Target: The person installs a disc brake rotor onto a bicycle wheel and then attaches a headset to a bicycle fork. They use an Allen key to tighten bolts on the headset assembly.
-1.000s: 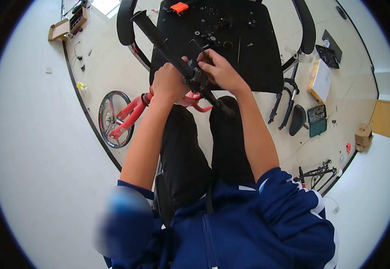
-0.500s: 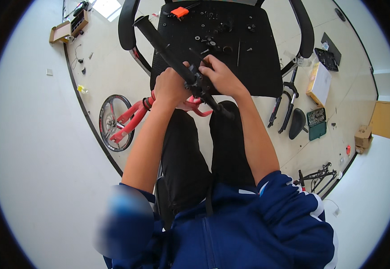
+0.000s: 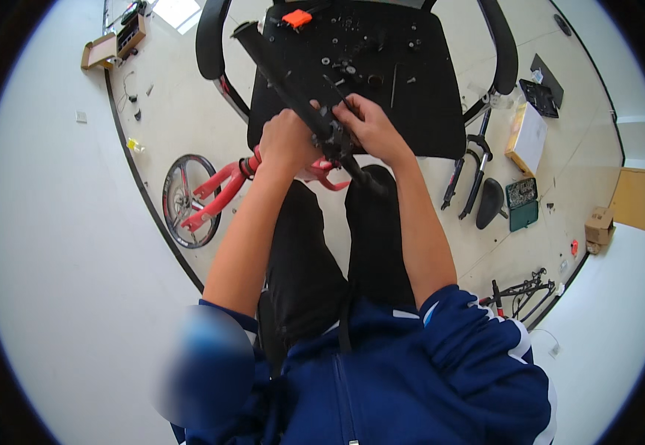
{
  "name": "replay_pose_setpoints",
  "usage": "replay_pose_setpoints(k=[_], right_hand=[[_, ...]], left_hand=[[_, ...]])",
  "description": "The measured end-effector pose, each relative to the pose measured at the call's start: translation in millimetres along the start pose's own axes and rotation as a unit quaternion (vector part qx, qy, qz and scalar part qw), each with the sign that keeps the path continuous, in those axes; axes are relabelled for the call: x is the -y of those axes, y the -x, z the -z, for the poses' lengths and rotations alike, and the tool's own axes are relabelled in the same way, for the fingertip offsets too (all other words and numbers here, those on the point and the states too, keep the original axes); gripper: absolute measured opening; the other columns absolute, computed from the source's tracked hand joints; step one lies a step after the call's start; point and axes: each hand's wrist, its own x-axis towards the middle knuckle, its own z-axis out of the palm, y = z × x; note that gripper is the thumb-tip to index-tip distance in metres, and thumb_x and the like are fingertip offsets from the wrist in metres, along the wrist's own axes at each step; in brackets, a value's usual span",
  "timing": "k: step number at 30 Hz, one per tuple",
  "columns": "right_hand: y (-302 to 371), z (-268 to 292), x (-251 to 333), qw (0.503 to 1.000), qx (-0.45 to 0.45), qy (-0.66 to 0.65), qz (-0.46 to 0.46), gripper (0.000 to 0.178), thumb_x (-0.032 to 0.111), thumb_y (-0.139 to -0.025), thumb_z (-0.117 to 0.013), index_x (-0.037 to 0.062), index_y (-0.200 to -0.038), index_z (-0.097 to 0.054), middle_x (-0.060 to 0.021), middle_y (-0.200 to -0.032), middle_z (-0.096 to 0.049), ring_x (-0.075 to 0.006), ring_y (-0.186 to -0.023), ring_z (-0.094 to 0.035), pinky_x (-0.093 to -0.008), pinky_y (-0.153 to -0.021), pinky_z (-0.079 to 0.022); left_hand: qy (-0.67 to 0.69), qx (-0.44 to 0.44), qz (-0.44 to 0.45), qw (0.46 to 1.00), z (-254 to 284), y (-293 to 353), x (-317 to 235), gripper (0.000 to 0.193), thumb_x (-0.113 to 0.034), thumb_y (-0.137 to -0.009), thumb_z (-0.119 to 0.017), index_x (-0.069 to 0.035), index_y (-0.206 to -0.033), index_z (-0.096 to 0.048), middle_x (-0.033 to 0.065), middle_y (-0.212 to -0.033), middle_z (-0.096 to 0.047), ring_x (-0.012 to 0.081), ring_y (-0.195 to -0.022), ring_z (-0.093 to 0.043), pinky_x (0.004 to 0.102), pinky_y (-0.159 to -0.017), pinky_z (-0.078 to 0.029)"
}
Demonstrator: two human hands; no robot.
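Note:
A long black handlebar (image 3: 282,74) slants from the upper left down to my knees, with a black stem clamp at its middle. My left hand (image 3: 287,141) is wrapped around the bar just left of the clamp. My right hand (image 3: 371,127) grips the clamp area from the right, fingers closed on it. Both hands are held over my lap, in front of a black chair seat (image 3: 426,111) strewn with several small bolts, washers and an orange part (image 3: 298,18).
A red bicycle frame (image 3: 222,189) with one wheel (image 3: 185,200) lies on the floor to the left of my legs. A black suspension fork (image 3: 465,178), a saddle (image 3: 490,203), a green tool case (image 3: 522,203) and a cardboard box (image 3: 528,137) lie to the right.
The handlebar and both hands have shifted slightly up and toward the chair seat; the grip of each hand stays the same.

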Motion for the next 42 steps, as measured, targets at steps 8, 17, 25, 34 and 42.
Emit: replay_pose_setpoints(k=[8,17,25,34,42], right_hand=[[-12,0,-9,0.996,-0.037,0.032,-0.073,0.043,0.041,-0.097,-0.060,-0.0003,-0.086,-0.062,-0.0016,-0.071,-0.055,-0.0104,-0.060,-0.045,-0.0295,-0.056,-0.039],[-1,-1,7,0.996,-0.070,0.028,0.038,0.035,0.031,-0.094,-0.060,-0.0034,-0.091,-0.064,-0.0066,-0.078,-0.061,-0.0136,-0.074,-0.056,-0.0279,-0.071,-0.044],[-8,-1,1,0.989,-0.032,0.136,-0.043,0.040,0.035,-0.095,-0.059,-0.0049,-0.096,-0.062,-0.0151,-0.076,-0.059,-0.0175,-0.069,-0.054,-0.0323,-0.066,-0.045],[-8,2,6,0.994,-0.076,0.080,-0.024,0.036,0.033,-0.095,-0.054,-0.0018,-0.096,-0.061,-0.0139,-0.085,-0.062,-0.0238,-0.081,-0.059,-0.0350,-0.077,-0.046],[-6,-3,8,0.982,-0.046,0.182,0.001,0.045,0.038,-0.098,-0.054,-0.0042,-0.087,-0.065,-0.0184,-0.070,-0.062,-0.0301,-0.065,-0.060,-0.0390,-0.064,-0.047]], left_hand=[[0.022,-0.019,-0.011,1.000,-3,4,0,0.040,-0.011,-0.060,-0.076,-0.015,-0.097,-0.059,0.0142,-0.082,-0.066,0.0399,-0.085,-0.065,0.0478,-0.067,-0.051],[0.013,0.000,0.003,1.000,0,1,-2,0.044,-0.012,-0.059,-0.077,-0.016,-0.100,-0.060,0.0139,-0.085,-0.067,0.0399,-0.086,-0.065,0.0476,-0.069,-0.052],[0.007,-0.016,-0.010,1.000,-1,3,-2,0.042,-0.018,-0.062,-0.078,-0.015,-0.100,-0.060,0.0139,-0.084,-0.067,0.0383,-0.084,-0.066,0.0470,-0.069,-0.053],[-0.009,-0.001,-0.004,1.000,-1,2,-3,0.045,-0.016,-0.061,-0.077,-0.017,-0.102,-0.060,0.0146,-0.084,-0.066,0.0400,-0.087,-0.065,0.0476,-0.070,-0.052],[-0.029,-0.040,-0.045,0.998,-1,5,-3,0.032,-0.023,-0.071,-0.074,-0.012,-0.098,-0.063,0.0138,-0.080,-0.069,0.0362,-0.079,-0.069,0.0459,-0.066,-0.055]])
